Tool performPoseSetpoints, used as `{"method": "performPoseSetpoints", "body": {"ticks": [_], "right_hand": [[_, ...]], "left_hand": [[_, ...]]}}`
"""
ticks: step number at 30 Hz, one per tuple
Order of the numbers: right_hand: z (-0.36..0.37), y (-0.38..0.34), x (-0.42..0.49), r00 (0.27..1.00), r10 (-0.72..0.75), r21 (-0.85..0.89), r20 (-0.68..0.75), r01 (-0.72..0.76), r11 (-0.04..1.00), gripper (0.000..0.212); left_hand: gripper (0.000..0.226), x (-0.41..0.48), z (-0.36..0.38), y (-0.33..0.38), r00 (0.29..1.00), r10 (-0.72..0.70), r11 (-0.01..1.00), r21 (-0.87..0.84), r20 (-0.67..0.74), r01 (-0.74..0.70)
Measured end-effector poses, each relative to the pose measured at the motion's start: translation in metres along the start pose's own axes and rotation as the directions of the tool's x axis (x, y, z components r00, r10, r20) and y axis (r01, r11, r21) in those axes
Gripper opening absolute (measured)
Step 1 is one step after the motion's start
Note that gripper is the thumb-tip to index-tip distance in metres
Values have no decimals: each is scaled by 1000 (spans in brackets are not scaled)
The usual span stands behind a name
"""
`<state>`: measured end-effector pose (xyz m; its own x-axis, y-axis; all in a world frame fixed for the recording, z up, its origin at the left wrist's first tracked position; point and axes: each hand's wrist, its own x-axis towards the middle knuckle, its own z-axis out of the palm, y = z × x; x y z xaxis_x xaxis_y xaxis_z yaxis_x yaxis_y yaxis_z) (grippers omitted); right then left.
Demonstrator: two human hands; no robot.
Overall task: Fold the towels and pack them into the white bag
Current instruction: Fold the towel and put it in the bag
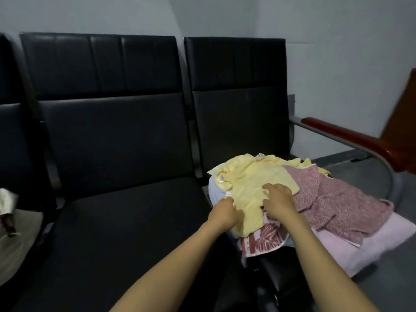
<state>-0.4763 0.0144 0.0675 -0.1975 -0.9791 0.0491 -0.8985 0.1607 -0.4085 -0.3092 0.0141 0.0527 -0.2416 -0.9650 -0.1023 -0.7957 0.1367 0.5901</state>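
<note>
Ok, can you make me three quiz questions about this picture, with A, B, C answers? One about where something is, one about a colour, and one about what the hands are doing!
1. Where is the towel pile?
A. on the floor
B. on the middle seat
C. on the right seat

2. What colour is the top towel under the hands?
A. green
B. yellow
C. black

3. What are the hands doing?
A. both touch the yellow towel
B. both hang in the air
C. one holds a cup

Answers:
1 C, the pile lies on the right seat, beside the armrest.
2 B, the yellow towel lies on top.
3 A, the left hand is at its edge and the right hand rests on it.
</note>
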Motion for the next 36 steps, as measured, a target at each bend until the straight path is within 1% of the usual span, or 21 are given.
{"method": "performPoseSetpoints", "body": {"ticks": [3,4,5,7,8,9,11,12,15,17,19,21,22,24,26,28,30,32,33,34,36], "right_hand": [[4,0,29,999,-9,-52,-44,7,999,63],[4,1,40,999,0,-73,-43,-3,997,64],[6,3,52,999,13,-96,-37,-17,995,62],[7,6,68,999,33,-169,-31,-38,985,48],[8,8,75,999,40,-212,-32,-46,976,40],[10,9,79,998,40,-251,-39,-49,967,36],[13,11,83,997,26,-279,-67,-44,959,34],[15,11,82,997,19,-259,-75,-38,965,35],[17,7,71,999,-17,-87,-35,14,996,41],[12,3,57,993,-109,-1,46,109,994,49],[9,-6,39,960,-227,-44,161,237,971,51],[13,-18,19,923,-296,-104,245,328,939,45],[16,-26,10,913,-311,-99,263,346,933,39],[25,-46,-9,903,-341,-35,262,362,932,33],[36,-73,-32,891,-378,62,251,375,925,33],[50,-102,-58,871,-426,172,246,394,903,28],[67,-129,-83,832,-473,249,289,412,877,22],[81,-148,-104,762,-520,275,386,443,853,23],[87,-154,-111,729,-540,279,421,463,841,24],[92,-156,-116,714,-549,284,435,470,836,26],[100,-158,-122,729,-539,299,422,449,842,28]], "left_hand": [[52,30,17,7,998,-62,982,-181,-16,58],[51,38,20,8,996,-83,978,-195,-20,78],[47,46,24,8,995,-99,980,-175,-19,94],[33,54,26,6,992,-117,981,-162,-44,109],[30,56,26,5,990,-121,971,-216,-65,105],[32,57,26,5,989,-120,947,-308,-85,88],[27,54,22,5,982,-118,857,-515,-146,26],[24,49,18,6,977,-120,807,-590,-176,-7],[20,37,9,8,970,-141,641,-765,-196,-61],[20,27,0,6,967,-137,580,-809,-217,-99],[23,13,-16,1,952,-164,521,-842,-260,-140],[25,-6,-35,-11,944,-182,477,-864,-277,-162],[25,-18,-46,-19,943,-172,496,-852,-285,-168],[25,-46,-66,-39,946,-134,580,-798,-294,-166],[24,-79,-85,-64,951,-108,668,-730,-289,-147],[23,-112,-103,-95,948,-107,726,-675,-299,-130],[19,-145,-119,-127,951,-108,794,-600,-291,-94],[13,-175,-131,-158,959,-137,852,-524,-247,-13],[17,-188,-135,-170,961,-164,868,-495,-224,33],[27,-198,-137,-181,957,-203,880,-468,-205,87],[42,-211,-136,-198,928,-302,903,-379,-220,205]]}}
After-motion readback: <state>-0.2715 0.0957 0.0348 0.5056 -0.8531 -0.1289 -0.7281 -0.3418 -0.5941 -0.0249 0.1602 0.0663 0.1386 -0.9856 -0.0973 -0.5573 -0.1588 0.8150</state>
